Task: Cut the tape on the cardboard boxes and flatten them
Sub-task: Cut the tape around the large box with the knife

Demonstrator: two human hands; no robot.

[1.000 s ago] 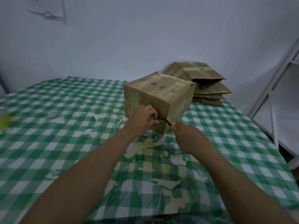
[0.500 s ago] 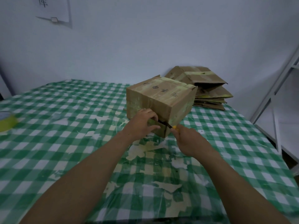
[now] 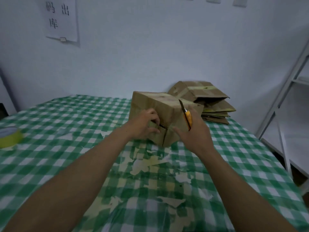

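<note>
Cardboard, brown and streaked with yellowish tape: the box (image 3: 158, 108) sits towards the far side of the worktop (image 3: 66, 124), one corner turned to the person. The left hand (image 3: 143, 125) is on the near left face, its grip curled round the edge of a flap where a dark slit shows, thumb underneath. The right hand (image 3: 194, 134) is just beside the box's right face, its grip holding a knife (image 3: 187, 118) with an orange handle. The blade points up and away — whether it touches the cardboard I cannot tell. Behind the box, against the wall, lies a stack of flat boxes (image 3: 212, 104). A green checked cloth (image 3: 242, 156) covers the worktop, scarred with pale torn patches in front of the person. A tape roll (image 3: 9, 136) sits at the far left edge. A paper sheet (image 3: 61, 19) hangs on the wall — and a white rack (image 3: 284, 91) stands to the right.
</note>
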